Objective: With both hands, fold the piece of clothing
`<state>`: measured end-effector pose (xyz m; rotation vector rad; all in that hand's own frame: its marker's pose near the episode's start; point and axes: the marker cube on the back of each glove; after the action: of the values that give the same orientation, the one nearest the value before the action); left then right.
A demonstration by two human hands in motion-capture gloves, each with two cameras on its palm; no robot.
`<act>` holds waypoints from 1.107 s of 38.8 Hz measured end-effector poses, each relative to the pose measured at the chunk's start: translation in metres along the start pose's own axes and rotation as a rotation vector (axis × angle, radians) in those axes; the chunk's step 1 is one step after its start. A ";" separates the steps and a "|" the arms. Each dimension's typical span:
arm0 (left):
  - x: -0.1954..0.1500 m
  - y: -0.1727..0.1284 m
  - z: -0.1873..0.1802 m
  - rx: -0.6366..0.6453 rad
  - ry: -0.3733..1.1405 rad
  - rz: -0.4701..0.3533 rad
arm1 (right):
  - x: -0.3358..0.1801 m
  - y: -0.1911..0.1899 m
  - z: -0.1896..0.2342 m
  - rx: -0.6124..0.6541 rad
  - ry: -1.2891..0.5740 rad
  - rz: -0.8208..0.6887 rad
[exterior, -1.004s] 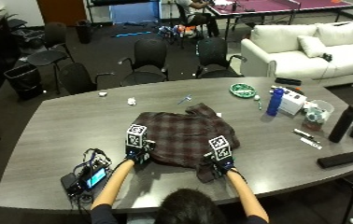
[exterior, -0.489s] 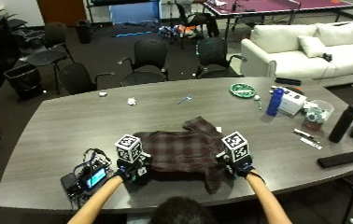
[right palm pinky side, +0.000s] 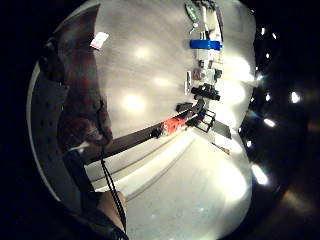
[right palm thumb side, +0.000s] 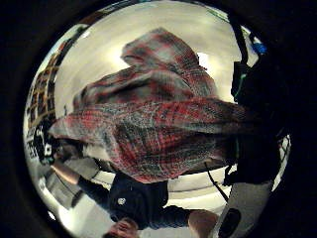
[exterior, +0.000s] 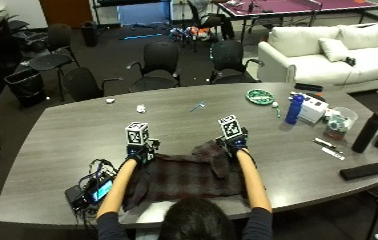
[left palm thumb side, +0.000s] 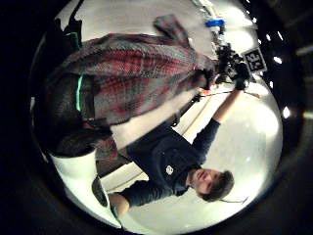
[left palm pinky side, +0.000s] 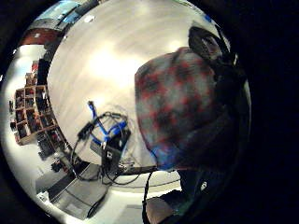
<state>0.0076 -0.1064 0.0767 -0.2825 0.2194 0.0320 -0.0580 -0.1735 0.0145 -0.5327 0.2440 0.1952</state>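
Both hands gripped the plaid shirt (exterior: pixel 186 172) on the counter (exterior: pixel 62 135): our left hand (exterior: pixel 138 154) and right hand (exterior: pixel 233 145) each pinched its far edge. To fold well, we judged both hands should move level, matching edges, then smooth wrinkles.

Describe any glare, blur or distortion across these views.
Outside view: evenly lit, straight lines, dark plaid shirt sharp. Right little finger side palm view: strongly bowed, bright ceiling-light glare patches on the grey table. Left little finger side palm view: the shirt is soft and blurred.
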 end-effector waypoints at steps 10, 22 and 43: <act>-0.009 -0.068 0.029 0.143 -0.348 -0.146 | -0.023 -0.057 0.022 0.329 -0.033 0.036; 0.043 0.010 0.073 0.098 0.000 0.018 | 0.026 0.000 0.100 -0.035 -0.289 0.219; 0.023 0.010 0.175 -0.041 0.101 -0.029 | 0.000 -0.020 0.166 0.045 -0.511 0.147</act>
<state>0.0659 -0.0479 0.2330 -0.3289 0.3149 -0.0065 -0.0236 -0.1037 0.1627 -0.4048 -0.2103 0.4588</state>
